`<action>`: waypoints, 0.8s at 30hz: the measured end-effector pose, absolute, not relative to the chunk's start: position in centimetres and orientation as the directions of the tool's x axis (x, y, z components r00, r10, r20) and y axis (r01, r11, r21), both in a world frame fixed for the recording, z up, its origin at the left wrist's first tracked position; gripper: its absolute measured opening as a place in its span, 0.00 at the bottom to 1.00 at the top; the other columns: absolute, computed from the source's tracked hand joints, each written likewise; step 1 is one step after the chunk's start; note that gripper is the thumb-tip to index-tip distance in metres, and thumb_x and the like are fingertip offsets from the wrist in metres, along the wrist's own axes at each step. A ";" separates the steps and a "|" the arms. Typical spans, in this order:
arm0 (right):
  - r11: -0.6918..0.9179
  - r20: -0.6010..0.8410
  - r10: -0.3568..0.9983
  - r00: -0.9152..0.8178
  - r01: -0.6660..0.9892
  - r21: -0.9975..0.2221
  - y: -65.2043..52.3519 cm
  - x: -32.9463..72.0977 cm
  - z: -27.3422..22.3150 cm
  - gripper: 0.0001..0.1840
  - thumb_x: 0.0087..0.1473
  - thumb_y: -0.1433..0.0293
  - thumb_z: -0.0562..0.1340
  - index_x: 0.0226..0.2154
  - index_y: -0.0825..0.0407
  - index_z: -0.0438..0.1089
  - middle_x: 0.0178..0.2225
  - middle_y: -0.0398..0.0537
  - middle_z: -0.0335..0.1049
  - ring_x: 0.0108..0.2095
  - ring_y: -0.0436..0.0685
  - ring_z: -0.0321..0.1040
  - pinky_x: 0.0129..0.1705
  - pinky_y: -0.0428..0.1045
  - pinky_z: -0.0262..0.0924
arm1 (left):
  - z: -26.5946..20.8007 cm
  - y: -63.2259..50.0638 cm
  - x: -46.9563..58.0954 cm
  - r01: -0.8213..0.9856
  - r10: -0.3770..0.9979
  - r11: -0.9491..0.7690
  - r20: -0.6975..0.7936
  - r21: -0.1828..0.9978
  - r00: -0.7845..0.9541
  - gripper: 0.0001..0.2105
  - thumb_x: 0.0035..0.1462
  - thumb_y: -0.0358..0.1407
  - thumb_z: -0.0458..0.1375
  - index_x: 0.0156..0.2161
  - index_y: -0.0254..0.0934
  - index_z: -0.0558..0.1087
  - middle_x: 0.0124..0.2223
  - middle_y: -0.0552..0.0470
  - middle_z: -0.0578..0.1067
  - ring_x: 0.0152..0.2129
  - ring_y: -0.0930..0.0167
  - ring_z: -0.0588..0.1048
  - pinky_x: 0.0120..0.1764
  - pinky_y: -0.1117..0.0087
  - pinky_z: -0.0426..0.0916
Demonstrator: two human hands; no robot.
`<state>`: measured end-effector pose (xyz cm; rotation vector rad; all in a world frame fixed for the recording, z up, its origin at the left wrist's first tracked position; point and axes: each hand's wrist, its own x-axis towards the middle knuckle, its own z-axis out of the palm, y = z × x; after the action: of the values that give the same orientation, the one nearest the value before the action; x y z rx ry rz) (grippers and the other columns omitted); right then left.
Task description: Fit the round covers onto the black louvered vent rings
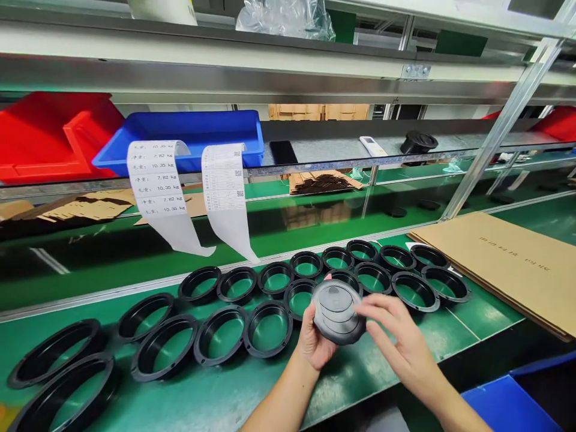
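Nearest the camera, the left hand (315,342) grips a round grey disc (336,309) from below and behind, its fingers closed on the disc's rim so that the part is held clear of the worktop (351,372). The right hand (398,339) rests open against the disc's right edge, fingertips touching it but not clamped. The disc is tilted, its ribbed face toward the camera.

The step in hand appears to be inspection or orientation of the disc. The next move, by this judgement, calls for aligning the disc squarely with the opening of one ring and lowering it level, with the right hand steadying the edge.

Just beyond the hands, black rings (270,327) lie flat on the green worktop in two curved rows running from the lower left to the right. The nearest ring (300,297) sits directly behind the disc and is partly hidden by it.

Further right, a flat cardboard sheet (504,264) lies on the worktop, well apart from the hands.

Beyond the rows, printed label strips (157,192) hang from a raised shelf that carries a blue tray (198,135) and a red bin (49,138).
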<state>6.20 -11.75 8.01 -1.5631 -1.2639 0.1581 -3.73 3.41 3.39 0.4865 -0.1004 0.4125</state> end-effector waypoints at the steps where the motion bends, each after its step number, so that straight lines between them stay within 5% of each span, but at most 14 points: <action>1: 0.095 0.572 0.716 0.399 0.756 -0.647 -11.2 7.1 8.2 0.19 0.71 0.53 0.54 0.52 0.41 0.74 0.55 0.53 0.62 0.56 0.69 0.58 0.58 0.65 0.59 | 3.4 3.4 -3.8 -0.412 0.366 0.801 0.190 0.434 0.911 0.44 0.55 0.54 0.68 0.70 0.47 0.52 0.61 0.45 0.68 0.59 0.51 0.64 0.62 0.50 0.57; 3: 0.034 0.599 0.729 0.330 0.858 -0.513 -10.0 8.6 7.8 0.20 0.72 0.53 0.51 0.54 0.39 0.73 0.60 0.50 0.56 0.61 0.71 0.49 0.61 0.71 0.52 | 3.4 3.3 -3.9 -0.400 0.351 0.802 0.191 0.443 0.917 0.43 0.56 0.52 0.68 0.70 0.49 0.52 0.61 0.47 0.68 0.59 0.55 0.64 0.62 0.54 0.58; 5: 0.026 0.553 0.777 0.300 0.863 -0.505 -9.0 9.3 6.7 0.22 0.73 0.54 0.48 0.54 0.41 0.72 0.61 0.50 0.54 0.62 0.71 0.46 0.61 0.71 0.52 | 3.4 3.1 -4.0 -0.368 0.312 0.811 0.196 0.455 0.930 0.41 0.57 0.49 0.68 0.69 0.51 0.52 0.60 0.48 0.69 0.57 0.58 0.66 0.60 0.56 0.61; 11: 0.125 0.553 0.775 0.307 0.782 -0.610 -8.7 8.9 6.2 0.23 0.73 0.52 0.46 0.51 0.42 0.72 0.62 0.48 0.53 0.63 0.70 0.44 0.62 0.71 0.49 | 3.7 2.9 -4.1 -0.349 0.262 0.810 0.241 0.472 0.934 0.39 0.56 0.49 0.68 0.68 0.49 0.56 0.61 0.47 0.67 0.59 0.54 0.65 0.61 0.50 0.60; 24: 0.190 0.387 0.771 0.506 0.397 -0.898 -8.8 7.9 5.3 0.22 0.73 0.52 0.48 0.54 0.40 0.72 0.59 0.48 0.58 0.63 0.65 0.49 0.66 0.63 0.46 | 3.9 4.1 -4.0 -0.300 0.241 0.848 0.188 0.437 0.952 0.46 0.57 0.64 0.60 0.71 0.54 0.42 0.66 0.42 0.60 0.59 0.44 0.62 0.57 0.34 0.56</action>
<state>7.89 -8.80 5.29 -1.4264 -1.0916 0.3537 -4.00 4.08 3.90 0.4808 -0.1278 0.2858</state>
